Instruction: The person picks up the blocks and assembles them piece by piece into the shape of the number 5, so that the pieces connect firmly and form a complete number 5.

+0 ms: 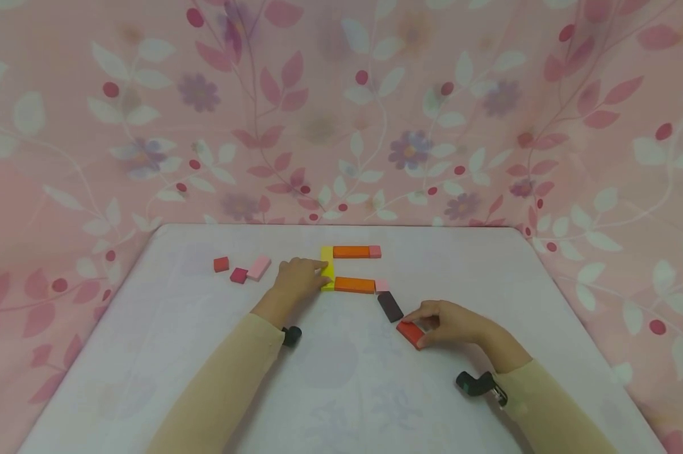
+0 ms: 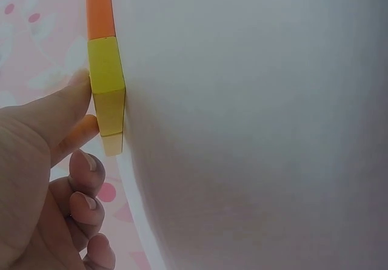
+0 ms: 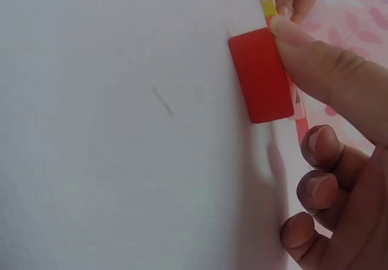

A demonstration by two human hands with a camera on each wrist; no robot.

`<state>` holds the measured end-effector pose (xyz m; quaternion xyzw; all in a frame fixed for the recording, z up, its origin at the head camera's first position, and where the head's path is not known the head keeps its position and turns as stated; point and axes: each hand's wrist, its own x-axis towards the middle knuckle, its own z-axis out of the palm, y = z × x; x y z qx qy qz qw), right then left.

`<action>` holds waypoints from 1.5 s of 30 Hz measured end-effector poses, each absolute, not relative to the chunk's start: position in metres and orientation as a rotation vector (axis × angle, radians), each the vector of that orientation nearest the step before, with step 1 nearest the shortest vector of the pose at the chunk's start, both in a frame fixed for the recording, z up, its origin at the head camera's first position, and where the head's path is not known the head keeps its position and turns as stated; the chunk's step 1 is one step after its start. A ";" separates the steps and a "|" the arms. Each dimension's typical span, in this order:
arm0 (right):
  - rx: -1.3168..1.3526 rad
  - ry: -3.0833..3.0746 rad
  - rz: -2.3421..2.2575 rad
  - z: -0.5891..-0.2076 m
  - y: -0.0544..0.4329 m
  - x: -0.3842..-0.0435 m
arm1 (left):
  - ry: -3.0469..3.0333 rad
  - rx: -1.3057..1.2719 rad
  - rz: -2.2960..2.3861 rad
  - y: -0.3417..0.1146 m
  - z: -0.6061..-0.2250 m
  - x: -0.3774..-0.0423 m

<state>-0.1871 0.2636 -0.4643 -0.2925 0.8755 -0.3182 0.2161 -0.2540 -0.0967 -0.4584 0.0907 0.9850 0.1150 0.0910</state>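
Note:
My right hand [image 1: 451, 321] pinches a red block [image 1: 410, 334] between thumb and finger, low over the table; in the right wrist view the thumb presses one corner of it. The far end of the red block is close to a dark brown block [image 1: 390, 306], which lies at a slant. My left hand [image 1: 298, 277] touches the upright yellow block [image 1: 326, 253] with fingertips spread apart; its other fingers are bent. Another short yellow piece [image 1: 326, 289] lies at that block's near end. Two orange blocks [image 1: 350, 252] extend rightward from the yellow ones, each ending in a small pink block [image 1: 375, 252].
Left of the left hand lie a small red block [image 1: 221, 264], a crimson block [image 1: 239, 275] and a longer pink block [image 1: 258, 268]. The white table [image 1: 318, 391] meets a pink floral cloth [image 1: 341, 126] behind it. Both wrists wear black devices [image 1: 474, 383].

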 end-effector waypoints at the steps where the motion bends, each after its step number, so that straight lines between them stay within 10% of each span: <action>1: -0.806 2.442 -0.878 -0.464 0.263 -0.186 | 2.929 0.269 0.340 -0.097 -0.458 -0.254; 45: -0.629 2.591 -0.689 -0.457 0.239 -0.168 | 2.916 0.270 0.373 -0.096 -0.455 -0.252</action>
